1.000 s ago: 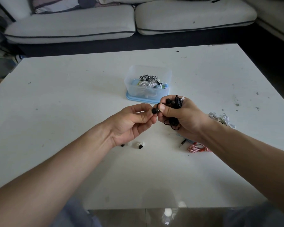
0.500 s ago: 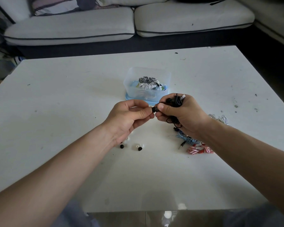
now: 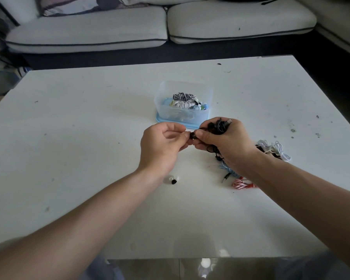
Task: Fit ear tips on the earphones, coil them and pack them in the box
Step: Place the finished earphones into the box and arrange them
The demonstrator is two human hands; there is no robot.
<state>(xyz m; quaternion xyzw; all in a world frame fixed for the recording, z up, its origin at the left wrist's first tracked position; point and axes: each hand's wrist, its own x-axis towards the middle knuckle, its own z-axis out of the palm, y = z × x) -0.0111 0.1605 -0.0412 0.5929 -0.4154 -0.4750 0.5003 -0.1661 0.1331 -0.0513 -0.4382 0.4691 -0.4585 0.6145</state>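
My right hand [image 3: 224, 142] grips a bundle of black earphones [image 3: 219, 126], its thumb and forefinger pinching one black earbud [image 3: 192, 136]. My left hand [image 3: 162, 146] meets it from the left, fingertips pinched at the tip of that earbud; whatever it holds is hidden. Just behind both hands stands a clear plastic box [image 3: 208, 93] on a blue lid, with several coiled earphones [image 3: 182, 100] inside. Loose ear tips, one black [image 3: 173, 181] and one pale, lie on the table below my left wrist.
To the right of my right hand lie white earphones [image 3: 275, 149], a blue cable [image 3: 228, 170] with a jack plug, and red-and-white earphones [image 3: 241, 183]. The white table [image 3: 79, 128] is speckled with small marks. A grey sofa [image 3: 150, 27] runs along the far side.
Both hands stay pressed together at the earbud, drifting slightly nearer the box. My left wrist now covers one of the loose ear tips seen earlier.
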